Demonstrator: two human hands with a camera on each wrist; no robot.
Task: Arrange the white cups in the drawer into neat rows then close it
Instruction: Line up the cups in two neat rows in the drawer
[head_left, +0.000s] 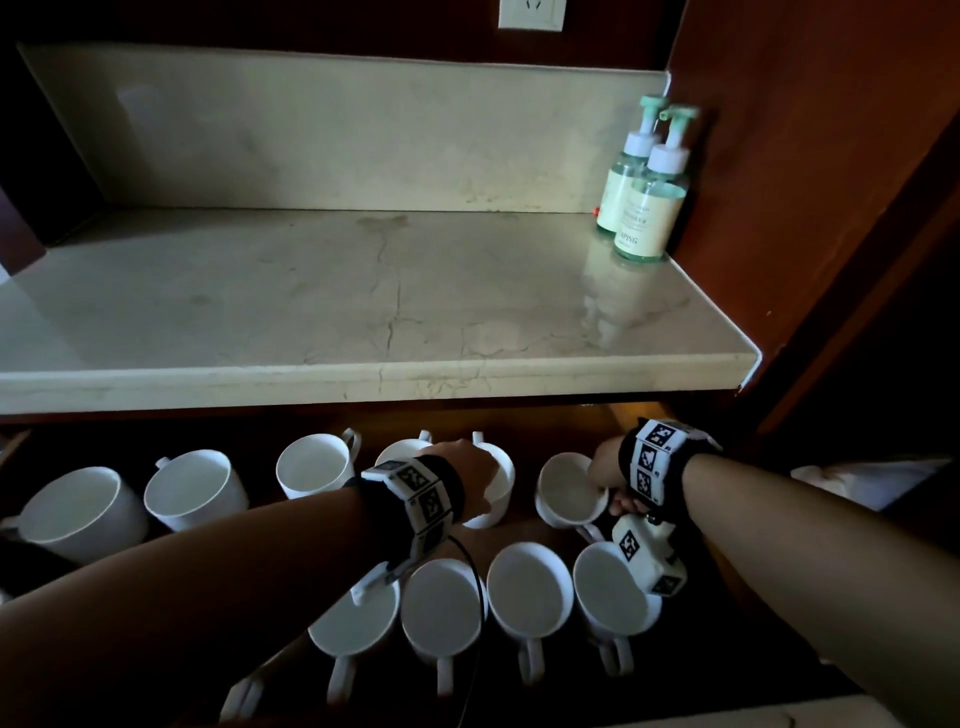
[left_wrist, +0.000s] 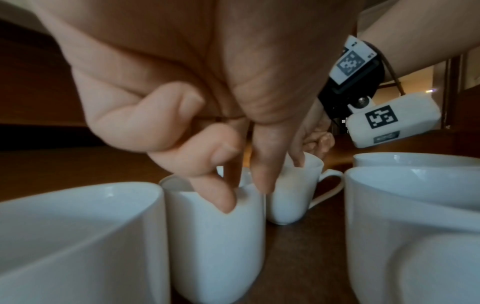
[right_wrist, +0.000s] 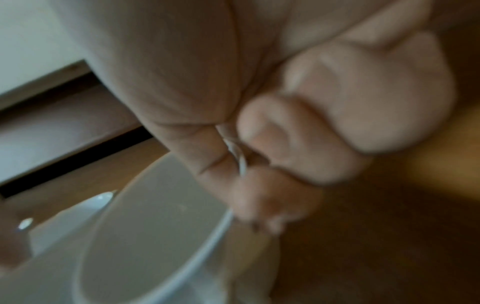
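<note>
Inside the drawer (head_left: 597, 421), white cups (head_left: 530, 587) stand empty; both hands (head_left: 472, 467) pinch rims.

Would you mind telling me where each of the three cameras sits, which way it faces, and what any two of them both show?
Head: worn on the head, looking forward and down over the counter into the open drawer; both forearms, left hand and right hand show.
Left wrist: low among the cups, looking along the left hand's fingers pinching a cup rim.
Right wrist: close and blurred, looking along the right hand's fingers gripping a tilted cup.
Shared: the head and left wrist views both show the right hand's tilted cup and right wristband.
</note>
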